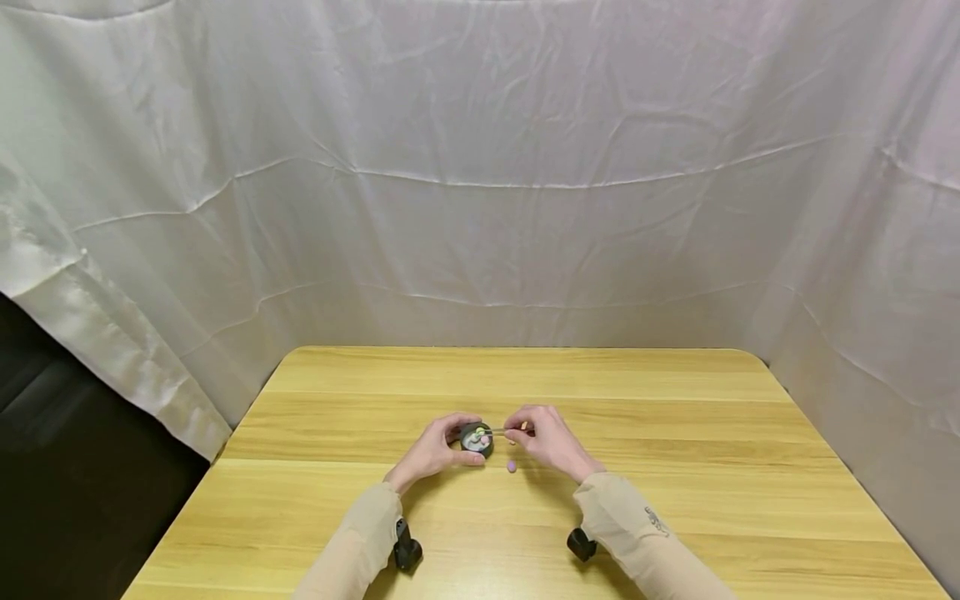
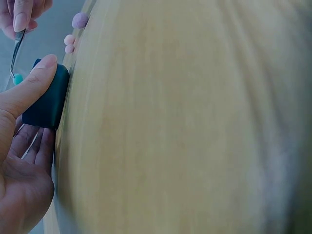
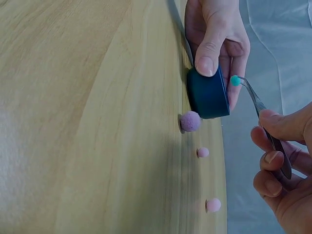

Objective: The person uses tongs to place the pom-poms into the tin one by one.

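My left hand holds a small, dark round container by its sides, thumb nearest me and fingers round the far side. Its pale inside, in the head view, shows a few small coloured balls. Between the thumb and fingers of my right hand is a pair of bent-tip tweezers. Their tips grip a small green ball, which is above the container's opening. Right beside the container a purple fuzzy ball lies on the table, with two smaller pink balls farther along.
The wooden table reaches back to a pale hanging curtain, which also runs along both sides. A black surface is at the far left. Dark wrist devices are on both forearms.
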### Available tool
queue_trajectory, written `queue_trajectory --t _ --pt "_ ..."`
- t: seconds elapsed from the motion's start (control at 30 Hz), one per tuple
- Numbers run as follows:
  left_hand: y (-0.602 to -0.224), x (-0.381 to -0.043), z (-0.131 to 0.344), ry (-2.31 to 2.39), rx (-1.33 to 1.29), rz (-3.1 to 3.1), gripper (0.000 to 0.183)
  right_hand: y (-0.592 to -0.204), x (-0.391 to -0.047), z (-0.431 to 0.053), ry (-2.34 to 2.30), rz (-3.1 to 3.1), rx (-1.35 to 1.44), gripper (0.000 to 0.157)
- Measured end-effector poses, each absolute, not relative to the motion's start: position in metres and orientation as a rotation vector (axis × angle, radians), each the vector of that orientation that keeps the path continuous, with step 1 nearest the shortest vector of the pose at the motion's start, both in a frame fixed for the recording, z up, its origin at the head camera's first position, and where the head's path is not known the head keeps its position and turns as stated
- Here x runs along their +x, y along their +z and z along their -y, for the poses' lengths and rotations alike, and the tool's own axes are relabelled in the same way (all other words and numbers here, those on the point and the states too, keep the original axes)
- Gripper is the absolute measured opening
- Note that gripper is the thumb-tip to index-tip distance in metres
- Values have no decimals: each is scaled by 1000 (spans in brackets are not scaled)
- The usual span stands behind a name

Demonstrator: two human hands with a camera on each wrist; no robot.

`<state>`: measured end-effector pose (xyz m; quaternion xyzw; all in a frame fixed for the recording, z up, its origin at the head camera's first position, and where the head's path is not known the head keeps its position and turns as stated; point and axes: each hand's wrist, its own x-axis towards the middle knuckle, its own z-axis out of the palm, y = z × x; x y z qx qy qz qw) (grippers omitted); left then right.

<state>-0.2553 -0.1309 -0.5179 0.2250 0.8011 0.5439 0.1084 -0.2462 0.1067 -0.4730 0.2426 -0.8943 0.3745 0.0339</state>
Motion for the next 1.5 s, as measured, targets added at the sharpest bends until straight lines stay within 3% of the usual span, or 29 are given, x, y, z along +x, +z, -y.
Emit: queue_trajectory --t 1.5 --pt "-518 -255 131 1598 661 -2365 63 -476 -246 -124 1149 2735 769 7"
